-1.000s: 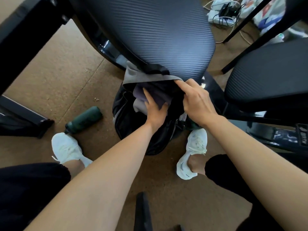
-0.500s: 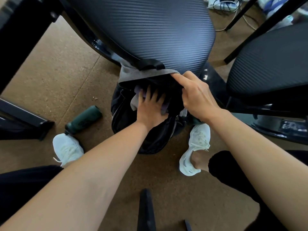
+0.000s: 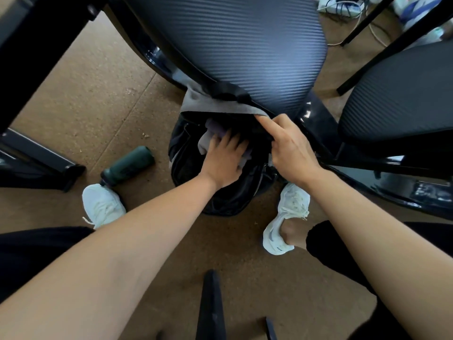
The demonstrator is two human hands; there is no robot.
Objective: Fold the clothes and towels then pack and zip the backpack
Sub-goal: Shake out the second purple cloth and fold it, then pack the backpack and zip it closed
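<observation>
Left fingers (image 3: 217, 146): spread, I pressed clothes (image 3: 215, 128) down beneath them.
Right fingers (image 3: 266, 125): pinched backpack (image 3: 186, 155) edge.
Care: flat pushes were needed.

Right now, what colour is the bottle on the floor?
The bottle is dark green, in the head view.

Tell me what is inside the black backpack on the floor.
Inside the backpack, purple cloth and grey cloth show, with the left hand pressing them while the right hand holds the opening. Anything deeper is hidden by hand and shadow.
</observation>
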